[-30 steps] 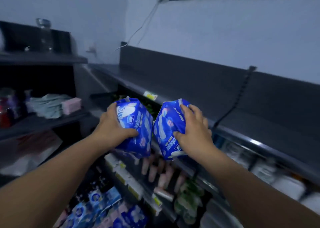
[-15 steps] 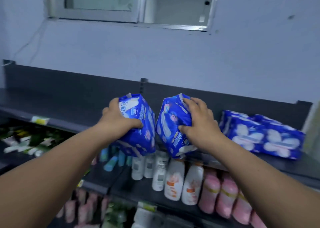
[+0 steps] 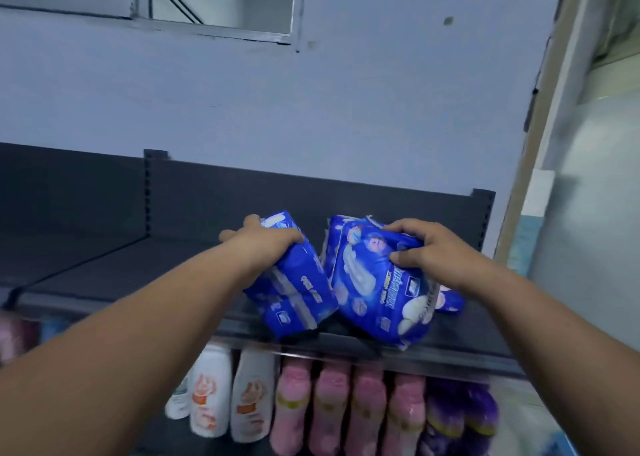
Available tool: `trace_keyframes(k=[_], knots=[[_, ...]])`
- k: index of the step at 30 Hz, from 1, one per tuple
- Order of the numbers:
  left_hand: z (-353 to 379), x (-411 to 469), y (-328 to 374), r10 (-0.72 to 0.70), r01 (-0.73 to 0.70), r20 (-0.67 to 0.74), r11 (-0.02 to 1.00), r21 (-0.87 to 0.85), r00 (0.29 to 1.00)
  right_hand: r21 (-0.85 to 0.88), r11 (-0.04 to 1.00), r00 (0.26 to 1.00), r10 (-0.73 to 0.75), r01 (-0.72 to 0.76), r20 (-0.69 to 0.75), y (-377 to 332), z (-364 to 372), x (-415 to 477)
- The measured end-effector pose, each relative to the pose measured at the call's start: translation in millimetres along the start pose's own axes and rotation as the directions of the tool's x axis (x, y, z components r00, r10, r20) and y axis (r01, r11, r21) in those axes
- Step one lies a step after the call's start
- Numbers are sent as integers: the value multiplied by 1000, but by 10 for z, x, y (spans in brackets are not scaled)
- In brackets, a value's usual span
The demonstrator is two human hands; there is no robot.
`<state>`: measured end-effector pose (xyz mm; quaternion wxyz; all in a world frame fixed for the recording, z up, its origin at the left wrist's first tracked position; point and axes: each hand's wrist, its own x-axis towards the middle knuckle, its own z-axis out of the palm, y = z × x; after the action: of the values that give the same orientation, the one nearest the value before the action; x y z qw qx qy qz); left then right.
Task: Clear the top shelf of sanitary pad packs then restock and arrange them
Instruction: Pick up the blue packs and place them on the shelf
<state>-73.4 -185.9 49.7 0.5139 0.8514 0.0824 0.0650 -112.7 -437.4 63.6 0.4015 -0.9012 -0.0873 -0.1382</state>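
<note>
- Two blue sanitary pad packs held side by side over the right part of a dark grey top shelf [image 3: 104,275], lower edges touching or just above the shelf board, hard to tell which.
- Left hand [image 3: 266,247] clamped over the top of the left pack [image 3: 294,289], fingers wrapped round its far side, pack tilted with its base toward the camera.
- Right hand [image 3: 426,247] clamped on the upper right corner of the right pack [image 3: 374,289], thumb pressed into the front face, soft wrapper creased under the grip.
- Glossy blue plastic wrappers, printed with white pad shapes and pale pink patches; white bands across the left pack.
- White lettering down the front of the right pack and small white labels on both, too blurred to read; no brand legible.
- Sliver of another blue pack [image 3: 450,299] lying on the shelf just behind the right wrist.
- Rest of the shelf board bare, with a dark back panel [image 3: 225,199] and a slotted upright [image 3: 149,192].
- Below, on the next shelf: white bottles [image 3: 211,393] with orange labels, a row of pink bottles [image 3: 332,407], purple packs [image 3: 464,417] at the right, all blurred.
- Behind, a pale blue-white wall [image 3: 311,109] with a metal-framed window [image 3: 214,5] at the top; a door frame [image 3: 540,109] at the right edge.
</note>
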Motion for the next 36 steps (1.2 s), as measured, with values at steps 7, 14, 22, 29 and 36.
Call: trace_keyframes(k=[7,14,22,29,36], knots=[[582,115,243,-73,76,112,997,-22,991,-161,982,991,85,-101,-107,592,-158,105],[346,322,228,155,-275,426,932,235,891,-319,938,958,46,-140,-283,671,-123,40],[215,473,72,411,-571,397,621,537,821,-270,940,938,113,-207,-327,632,-85,25],[209,544,-97,507,-620,358,669,411,784,32,945,929,325,-325,-177,660,-3,-79],[425,395,-85,606,-650,253,633,421,754,-123,962,837,146,-245,-527,723,-138,-71]])
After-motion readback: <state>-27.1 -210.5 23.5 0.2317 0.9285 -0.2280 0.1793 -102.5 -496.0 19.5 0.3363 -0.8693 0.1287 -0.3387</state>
